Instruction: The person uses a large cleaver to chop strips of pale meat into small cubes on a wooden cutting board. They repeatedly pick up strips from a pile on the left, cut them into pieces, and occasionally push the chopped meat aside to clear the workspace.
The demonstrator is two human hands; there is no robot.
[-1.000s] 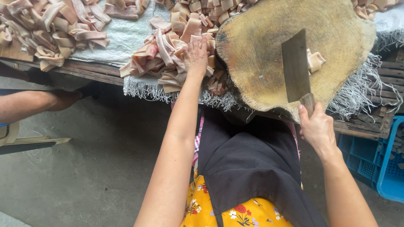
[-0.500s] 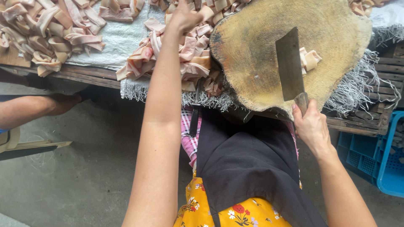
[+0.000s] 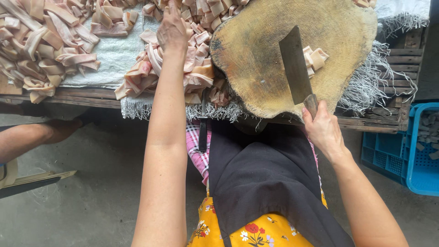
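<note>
Pale pink meat strips (image 3: 192, 68): heaped left of round wooden chopping block (image 3: 256, 59), uncut.
Cut pieces (image 3: 315, 57): few, on block.
Left hand (image 3: 171, 29): grabbing strips.
Right hand (image 3: 322, 130): clenched on steel cleaver (image 3: 295, 66).

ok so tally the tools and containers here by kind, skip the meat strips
steel cleaver with wooden handle, in the right hand: 1
round wooden chopping block: 1
blue plastic crate: 1
total: 3

Rough wooden chopping block (image 3: 256, 59), dull metal cleaver (image 3: 295, 66), woven sacking (image 3: 114, 55)
</note>
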